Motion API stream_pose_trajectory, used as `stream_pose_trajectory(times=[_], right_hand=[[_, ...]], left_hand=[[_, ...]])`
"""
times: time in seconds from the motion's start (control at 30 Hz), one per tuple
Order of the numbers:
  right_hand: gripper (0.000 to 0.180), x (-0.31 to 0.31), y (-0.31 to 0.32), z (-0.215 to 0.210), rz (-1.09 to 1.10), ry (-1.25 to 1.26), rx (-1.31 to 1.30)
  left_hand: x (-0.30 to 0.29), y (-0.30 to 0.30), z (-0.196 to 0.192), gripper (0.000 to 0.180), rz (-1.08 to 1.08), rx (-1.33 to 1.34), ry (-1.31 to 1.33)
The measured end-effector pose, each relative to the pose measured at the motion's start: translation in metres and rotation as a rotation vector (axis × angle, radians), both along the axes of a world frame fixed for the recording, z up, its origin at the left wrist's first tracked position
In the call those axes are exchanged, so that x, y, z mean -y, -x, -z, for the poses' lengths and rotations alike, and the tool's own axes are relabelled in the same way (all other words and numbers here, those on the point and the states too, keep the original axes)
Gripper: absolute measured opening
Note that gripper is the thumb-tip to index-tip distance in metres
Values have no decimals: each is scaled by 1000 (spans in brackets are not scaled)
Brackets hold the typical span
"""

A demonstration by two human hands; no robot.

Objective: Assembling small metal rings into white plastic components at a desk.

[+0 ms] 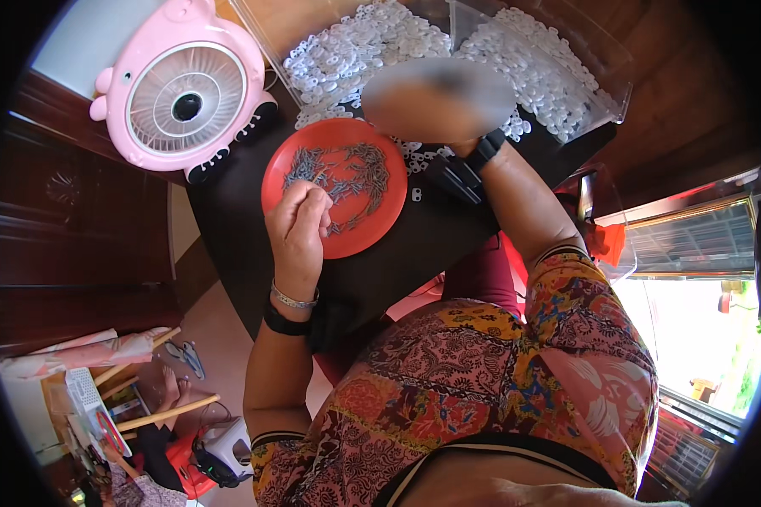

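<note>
near: a lap in patterned red and yellow cloth, both forearms reaching away from it over a dark worktop (414, 245).
left hand: the left hand (300, 228), with a bangle and a dark band at the wrist, rests at the near left rim of the red plate (372, 237); its fingers are curled in narrow at the tips, seemingly pinching at the pins, though i cannot tell whether one is held.
pins: small grey metal pins (347, 173) lie scattered in a loose ring on the plate, many of them.
right hand: the right hand (440, 100) is blurred out beyond a black wristwatch; i cannot tell if it is wide, narrow or holding anything. it sits just beyond the plate, by the white pieces.
far: small white plastic pieces (355, 51) heaped in clear bins (604, 93), some spilled onto the worktop.
far left: a pink fan (186, 93).
progress: judging by the full plate and heaps, much is left.
</note>
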State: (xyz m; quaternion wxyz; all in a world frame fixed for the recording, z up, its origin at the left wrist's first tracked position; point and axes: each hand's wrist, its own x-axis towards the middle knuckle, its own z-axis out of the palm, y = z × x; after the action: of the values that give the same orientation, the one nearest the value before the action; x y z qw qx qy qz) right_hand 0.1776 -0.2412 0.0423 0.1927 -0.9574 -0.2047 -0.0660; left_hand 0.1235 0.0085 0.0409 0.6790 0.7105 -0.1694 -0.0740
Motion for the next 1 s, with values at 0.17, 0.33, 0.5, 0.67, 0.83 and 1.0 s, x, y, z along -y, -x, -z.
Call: stream_pose_trajectory(times=[0.17, 0.33, 0.5, 0.67, 0.83, 1.0], right_hand=[[19, 2, -6, 11, -19, -47, 61], [21, 2, -4, 9, 10, 24, 35], [20, -2, -14, 23, -7, 64, 24], [17, -1, -17, 27, -39, -58, 133], [16, -23, 0, 0, -66, -842, -330], [16, -46, 19, -6, -209, -822, -256]], left_hand=[[1, 0, 2, 22, 12, -21, -11], [0, -4, 6, 22, 11, -46, -5], [2, -9, 11, 22, 43, -111, -151], [0, -12, 14, 22, 48, -132, -177], [-1, -11, 11, 21, 16, -107, -135], [1, -10, 9, 24, 7, -97, -53]])
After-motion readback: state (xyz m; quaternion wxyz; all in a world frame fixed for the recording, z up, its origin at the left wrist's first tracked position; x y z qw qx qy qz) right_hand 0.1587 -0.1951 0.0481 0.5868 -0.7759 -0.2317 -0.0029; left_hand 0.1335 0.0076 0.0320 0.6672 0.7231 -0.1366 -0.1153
